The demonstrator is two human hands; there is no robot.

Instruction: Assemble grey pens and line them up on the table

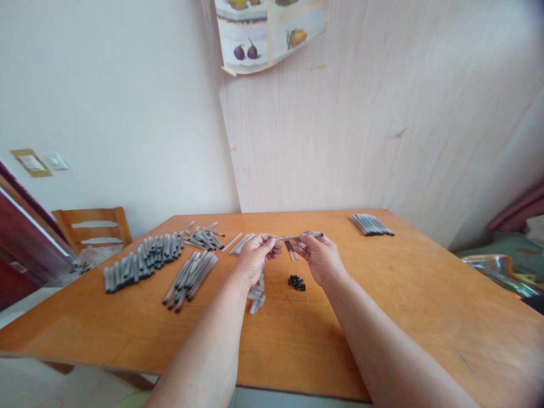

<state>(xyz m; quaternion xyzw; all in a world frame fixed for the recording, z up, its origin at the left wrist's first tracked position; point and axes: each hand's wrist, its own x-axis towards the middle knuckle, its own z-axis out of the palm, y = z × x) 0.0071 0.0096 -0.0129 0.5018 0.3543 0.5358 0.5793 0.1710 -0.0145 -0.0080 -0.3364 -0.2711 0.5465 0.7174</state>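
Observation:
Between my two hands, above the middle of the table, a slim grey pen (286, 238) lies nearly level. My left hand (256, 256) pinches its left end with thumb and fingertips. Near the dark right end, the fingers of my right hand (319, 256) are closed around it. Small black plugs (296, 282) lie in a pile below my right hand. Translucent caps (256, 296) are heaped under my left wrist, partly hidden by it. Thin dark refills (293, 251) rest behind the hands, and clear pen tubes (243, 243) lie just left of them.
Several grey pens with black ends lie in a long row (142, 260) at left, a bundle (190, 277) and a loose heap (204, 236). Another neat row (371, 224) sits at the far right of the wooden table (408, 317). A chair (92, 226) stands beyond the left edge.

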